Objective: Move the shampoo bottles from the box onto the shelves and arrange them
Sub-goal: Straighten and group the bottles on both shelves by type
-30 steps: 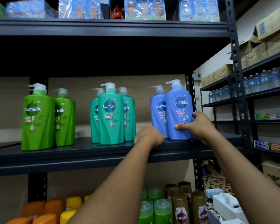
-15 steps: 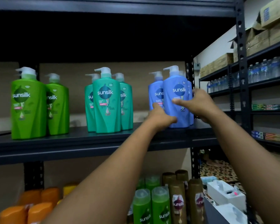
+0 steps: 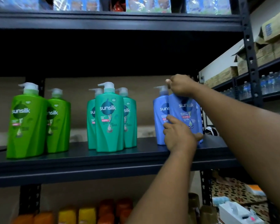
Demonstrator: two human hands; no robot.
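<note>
Front blue bottle, centre right on shelf. Right hand grips its pump; left hand cups its base. Probably heavy, rigid, slick: hold neck, support underneath.

There is just one camera, worn on the person's head. It looks straight ahead at a dark shelf close in front, at about the height of the bottles. More racks stand far off on the right.
</note>
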